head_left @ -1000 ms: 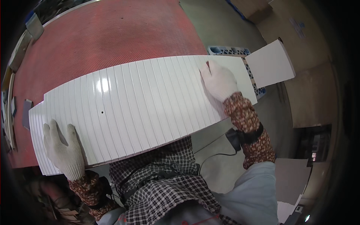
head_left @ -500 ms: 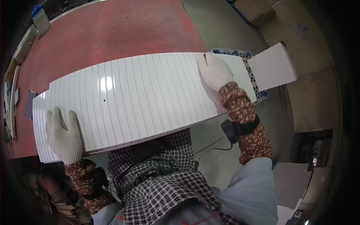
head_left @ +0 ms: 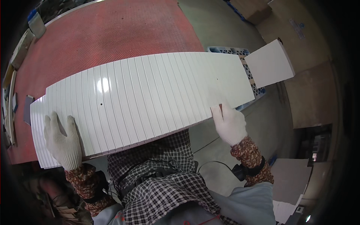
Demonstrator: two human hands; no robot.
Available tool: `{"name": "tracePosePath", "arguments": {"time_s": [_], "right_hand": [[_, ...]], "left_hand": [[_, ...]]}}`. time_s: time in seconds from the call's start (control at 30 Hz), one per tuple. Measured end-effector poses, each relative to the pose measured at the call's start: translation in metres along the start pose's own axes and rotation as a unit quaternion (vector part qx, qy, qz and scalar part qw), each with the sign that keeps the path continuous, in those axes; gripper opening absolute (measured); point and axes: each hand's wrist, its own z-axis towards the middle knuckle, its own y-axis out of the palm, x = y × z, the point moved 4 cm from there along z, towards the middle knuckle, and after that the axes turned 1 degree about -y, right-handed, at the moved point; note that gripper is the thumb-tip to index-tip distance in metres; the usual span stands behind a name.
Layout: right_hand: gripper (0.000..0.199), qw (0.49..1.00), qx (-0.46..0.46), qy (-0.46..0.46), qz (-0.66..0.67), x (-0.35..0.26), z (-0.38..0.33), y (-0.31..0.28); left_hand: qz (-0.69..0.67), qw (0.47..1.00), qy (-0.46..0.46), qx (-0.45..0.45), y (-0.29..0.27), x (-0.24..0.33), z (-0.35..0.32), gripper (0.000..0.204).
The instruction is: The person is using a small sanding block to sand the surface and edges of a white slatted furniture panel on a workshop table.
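Beneath the knit-gloved left hand [head_left: 63, 145], a long, glossy, grooved white panel [head_left: 150, 98].

A long white grooved panel [head_left: 131, 101] lies on a red mesh-textured table [head_left: 123, 33]. A blue plastic pallet [head_left: 258, 92] lies rightward.

Hand clearance above the white panel [head_left: 150, 93]
Free passage: between left hand [head_left: 63, 141] and right hand [head_left: 230, 125], and over the red surface [head_left: 123, 33] beyond the far edge. Obstacles: checked apron [head_left: 161, 187] at the near edge; pallet [head_left: 228, 49] and white slab [head_left: 269, 65] off the right end.
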Motion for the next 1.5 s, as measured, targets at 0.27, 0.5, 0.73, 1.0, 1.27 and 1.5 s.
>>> {"name": "tracePosePath", "arguments": {"time_s": [0.27, 0.5, 0.73, 1.0, 1.27, 1.5], "right_hand": [[0.045, 0.998, -0.015, -0.016, -0.065, -0.027, 0.146, 0.009], [0.046, 0.995, -0.035, 0.002, -0.091, -0.043, 0.214, 0.006], [0.049, 0.998, -0.028, 0.006, -0.063, -0.027, 0.125, 0.006], [0.033, 1.000, 0.018, 0.006, 0.008, -0.003, -0.016, 0.006], [0.027, 0.995, 0.019, 0.040, 0.092, -0.018, -0.031, 0.006], [0.028, 0.998, -0.025, 0.039, 0.049, -0.015, -0.001, 0.005]], "left_hand": [[0.005, 1.000, -0.007, -0.022, 0.003, -0.009, 0.000, 0.056], [-0.031, 0.999, 0.009, 0.019, -0.001, -0.002, 0.000, 0.053], [0.000, 1.000, -0.014, -0.025, 0.001, -0.007, 0.002, 0.057], [0.002, 1.000, -0.002, -0.005, 0.002, -0.009, 0.000, 0.056], [-0.006, 1.000, 0.002, -0.010, 0.002, -0.006, 0.002, 0.057], [-0.028, 1.000, 0.010, 0.007, 0.000, -0.003, 0.000, 0.055]]}}
